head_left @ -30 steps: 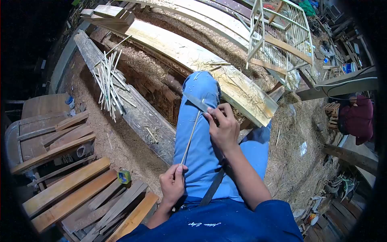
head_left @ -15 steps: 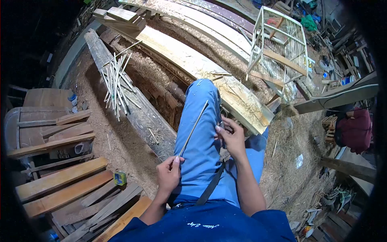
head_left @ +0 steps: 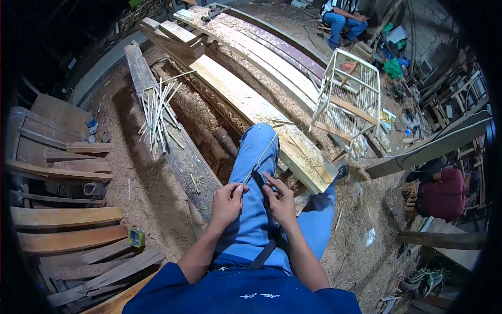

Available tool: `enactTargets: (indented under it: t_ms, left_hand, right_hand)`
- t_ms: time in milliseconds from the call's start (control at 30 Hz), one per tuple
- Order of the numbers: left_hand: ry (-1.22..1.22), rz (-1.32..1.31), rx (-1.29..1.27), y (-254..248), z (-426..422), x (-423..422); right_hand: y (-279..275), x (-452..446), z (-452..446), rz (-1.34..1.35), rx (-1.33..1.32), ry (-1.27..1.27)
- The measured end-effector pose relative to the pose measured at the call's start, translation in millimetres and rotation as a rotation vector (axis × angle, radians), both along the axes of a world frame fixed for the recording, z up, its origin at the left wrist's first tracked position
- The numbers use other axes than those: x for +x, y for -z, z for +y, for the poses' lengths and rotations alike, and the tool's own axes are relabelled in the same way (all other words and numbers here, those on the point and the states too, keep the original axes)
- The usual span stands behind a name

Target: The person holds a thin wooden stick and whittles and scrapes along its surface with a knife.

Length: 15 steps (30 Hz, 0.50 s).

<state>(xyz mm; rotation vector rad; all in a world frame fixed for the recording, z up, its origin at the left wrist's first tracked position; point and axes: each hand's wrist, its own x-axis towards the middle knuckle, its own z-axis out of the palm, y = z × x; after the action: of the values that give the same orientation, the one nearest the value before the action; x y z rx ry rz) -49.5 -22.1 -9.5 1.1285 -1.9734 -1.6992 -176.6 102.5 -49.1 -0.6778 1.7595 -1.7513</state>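
My left hand (head_left: 227, 203) is closed, pinching a thin wooden stick (head_left: 267, 147) near its lower end. The stick slants up and to the right above my jeans-clad knee. My right hand (head_left: 281, 201) is wrapped round a dark, flat, blade-like tool (head_left: 257, 178), whose tip lies beside the stick; its handle is hidden by the fingers. Both hands are close together over my thigh. A loose bundle of similar thin sticks (head_left: 158, 118) lies on a weathered plank (head_left: 183, 157) to the left.
A long pale beam (head_left: 235, 89) crosses ahead of my knee. Beyond it stands a slatted wooden cage (head_left: 348, 99). Boards (head_left: 68, 215) and a tape measure (head_left: 136, 238) are at left. One person (head_left: 342, 23) sits at the back; another in maroon (head_left: 443, 194) is at right.
My right hand has moved left and the dark tool now meets the stick. My left hand has risen slightly with the stick. The view has shifted, bringing the seated person into sight.
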Motion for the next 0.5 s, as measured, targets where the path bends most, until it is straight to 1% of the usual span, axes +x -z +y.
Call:
enactTargets:
  t_ms: [33,67,133,167,233,300,400,467,500]
  left_hand:
    - [0.005,0.008,0.0,1,0,-2]
    - [0.01,0.016,0.0,2,-1,-4]
    - [-0.011,0.032,-0.004,5,2,-8]
    - [-0.031,0.04,-0.004,6,3,-10]
    - [-0.055,0.079,-0.002,12,4,-16]
    - [-0.106,0.011,-0.121,15,5,-20]
    - [-0.118,0.01,-0.135,13,8,-20]
    - [-0.118,0.017,-0.137,13,6,-20]
    - [-0.113,0.028,-0.101,14,7,-20]
  right_hand:
    - [-1,3,-1,0.083,-0.007,0.039]
    - [-3,4,0,0.092,-0.012,0.036]
    - [-11,4,3,0.217,0.071,0.04]
    - [-16,4,4,0.229,0.069,0.036]
    - [-26,5,5,0.366,0.107,0.034]
    - [-26,4,4,0.455,0.123,0.025]
    - [-19,-1,1,0.512,0.091,0.007]
    - [-18,-3,-2,0.514,0.16,-0.017]
    - [-19,-2,-4,0.506,0.153,-0.022]
